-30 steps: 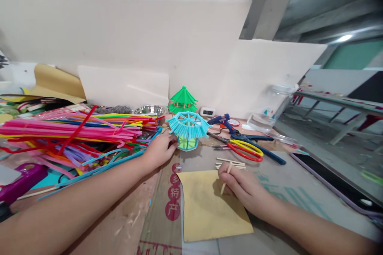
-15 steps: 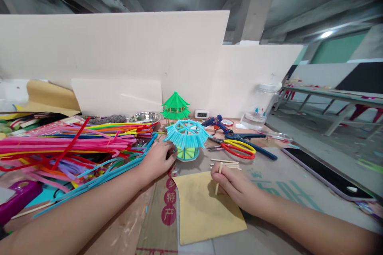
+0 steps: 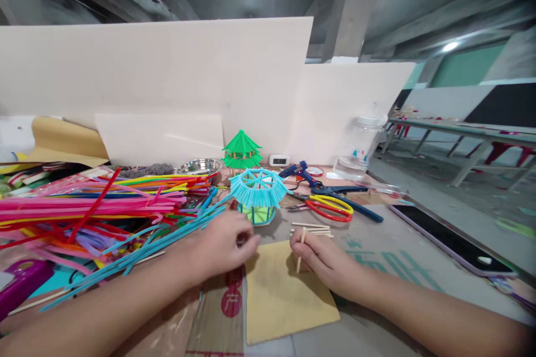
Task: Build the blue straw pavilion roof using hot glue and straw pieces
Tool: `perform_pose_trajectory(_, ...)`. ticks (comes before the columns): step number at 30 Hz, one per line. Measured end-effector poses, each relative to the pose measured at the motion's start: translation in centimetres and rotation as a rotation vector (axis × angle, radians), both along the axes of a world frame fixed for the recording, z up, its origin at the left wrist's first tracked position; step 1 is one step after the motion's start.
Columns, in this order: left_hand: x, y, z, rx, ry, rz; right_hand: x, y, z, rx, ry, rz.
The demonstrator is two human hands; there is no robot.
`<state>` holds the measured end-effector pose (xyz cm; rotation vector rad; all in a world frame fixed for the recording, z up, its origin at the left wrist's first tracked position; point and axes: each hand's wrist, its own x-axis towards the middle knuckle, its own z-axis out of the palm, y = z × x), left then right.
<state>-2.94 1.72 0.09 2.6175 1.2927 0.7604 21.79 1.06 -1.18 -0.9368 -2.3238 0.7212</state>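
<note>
My right hand (image 3: pixel 324 259) is closed on a short pale wooden stick (image 3: pixel 300 251), held nearly upright above the right part of a sandpaper-like yellow sheet (image 3: pixel 285 307). Just beyond its knuckles lie several similar sticks (image 3: pixel 312 227). My left hand (image 3: pixel 230 240) hovers by the sheet's upper left corner, loosely curled with the thumb apart from the index finger. Nothing shows in it; its other fingertips are hidden. Behind it stands a small round model with a light-blue roof (image 3: pixel 257 189) and a green base. Light-blue pipe cleaners (image 3: pixel 138 248) lie along my left forearm.
Colourful pipe cleaners (image 3: pixel 92 203) pile up at left, near a purple tool (image 3: pixel 29 284). Farther back are a green-roofed model (image 3: pixel 242 150), metal bowl (image 3: pixel 200 166), small clock (image 3: pixel 279 160), glue gun (image 3: pixel 301 173), red-handled scissors (image 3: pixel 330 211), water jug (image 3: pixel 358 148) and phone (image 3: pixel 452 242).
My left hand has come away from the blue-roofed model, towards me and the yellow sheet. Light-blue pipe cleaners beside it have shifted. My right hand keeps the stick in nearly the same place.
</note>
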Motion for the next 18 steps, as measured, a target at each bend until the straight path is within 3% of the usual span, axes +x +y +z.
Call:
perform_pose_trajectory(4,1.8,-3.2,1.8,-0.132,0.166,-0.080,0.1,-0.1,0.1,-0.020,0.007,0.017)
perform_pose_trajectory(8,2.6,-3.9,2.3,-0.152,0.257,-0.039,0.3,0.1,0.0,-0.024,-0.014,0.003)
perform_pose_trajectory(13,2.1,-2.2,1.1,-0.124,0.165,0.036,0.4,0.8,-0.2,-0.002,-0.025,-0.110)
perform_pose_trajectory(15,1.1,-0.7,0.3,-0.029,0.061,0.132,0.4,0.9,-0.3,-0.011,-0.036,-0.130)
perform_pose_trajectory(18,-0.8,1.8,-0.9,0.106,0.080,0.259,0.4,1.1,-0.3,-0.009,-0.070,-0.161)
